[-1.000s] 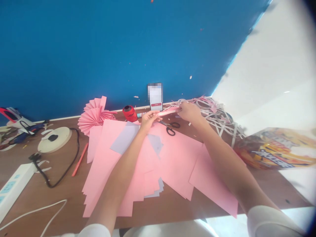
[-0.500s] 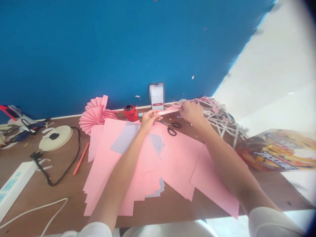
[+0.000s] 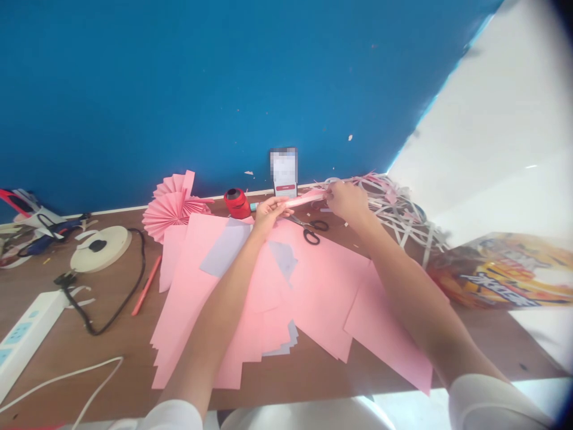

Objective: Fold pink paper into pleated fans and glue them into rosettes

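Between my hands a narrow folded strip of pink paper (image 3: 305, 199) is held up near the back of the table. My left hand (image 3: 269, 214) pinches its left end, and my right hand (image 3: 348, 200) is closed round its right end. Just below the strip, black-handled scissors (image 3: 313, 230) lie on overlapping sheets of pink paper (image 3: 326, 280). Pleated pink paper fans (image 3: 172, 209) stand to the left of my hands. Beside my left hand is a red round container (image 3: 237, 203) with a dark top.
A phone (image 3: 285, 172) leans on the blue wall. Paper scraps (image 3: 403, 212) pile at the back right, beside a printed plastic bag (image 3: 505, 272). Leftward lie a red pen (image 3: 147, 286), a cream disc with a cord (image 3: 101, 249) and a power strip (image 3: 29, 331).
Almost nothing differs. Both hands keep hold of the folded paper strip, and the whole view has shifted slightly.
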{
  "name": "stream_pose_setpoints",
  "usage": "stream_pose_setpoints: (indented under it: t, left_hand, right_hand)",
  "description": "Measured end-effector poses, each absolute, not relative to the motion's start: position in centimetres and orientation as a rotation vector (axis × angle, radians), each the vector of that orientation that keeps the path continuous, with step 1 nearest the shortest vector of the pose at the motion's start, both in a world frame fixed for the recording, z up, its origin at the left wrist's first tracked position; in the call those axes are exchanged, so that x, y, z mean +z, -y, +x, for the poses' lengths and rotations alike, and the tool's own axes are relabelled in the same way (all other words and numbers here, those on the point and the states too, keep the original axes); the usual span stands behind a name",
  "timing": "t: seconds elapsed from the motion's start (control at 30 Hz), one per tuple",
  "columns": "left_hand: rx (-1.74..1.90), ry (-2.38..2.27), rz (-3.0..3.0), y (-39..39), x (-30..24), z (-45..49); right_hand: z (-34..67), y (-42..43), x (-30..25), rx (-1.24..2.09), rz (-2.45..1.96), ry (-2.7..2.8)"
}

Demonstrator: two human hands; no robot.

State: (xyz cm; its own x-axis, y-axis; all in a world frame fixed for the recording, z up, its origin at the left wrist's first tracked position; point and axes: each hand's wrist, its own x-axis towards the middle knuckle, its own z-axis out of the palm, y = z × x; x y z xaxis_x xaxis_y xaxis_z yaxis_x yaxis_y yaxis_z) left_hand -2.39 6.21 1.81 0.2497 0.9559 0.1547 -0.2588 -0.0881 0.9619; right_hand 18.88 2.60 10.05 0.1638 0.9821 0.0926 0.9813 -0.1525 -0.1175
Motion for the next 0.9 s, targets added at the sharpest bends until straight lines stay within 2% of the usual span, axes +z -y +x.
stream_pose_setpoints:
  t: [0.37, 0.9]
  left_hand:
    - [1.172, -0.78, 1.2, -6.2, 2.0, -3.0]
    - [1.003, -0.8, 1.477, -6.1, 1.0, -2.0]
  right_hand:
    - [19.0, -3.2, 9.8, 0.056, -2.205, 1.942]
    - [18.9, -2.6, 10.7, -0.072, -2.181, 2.054]
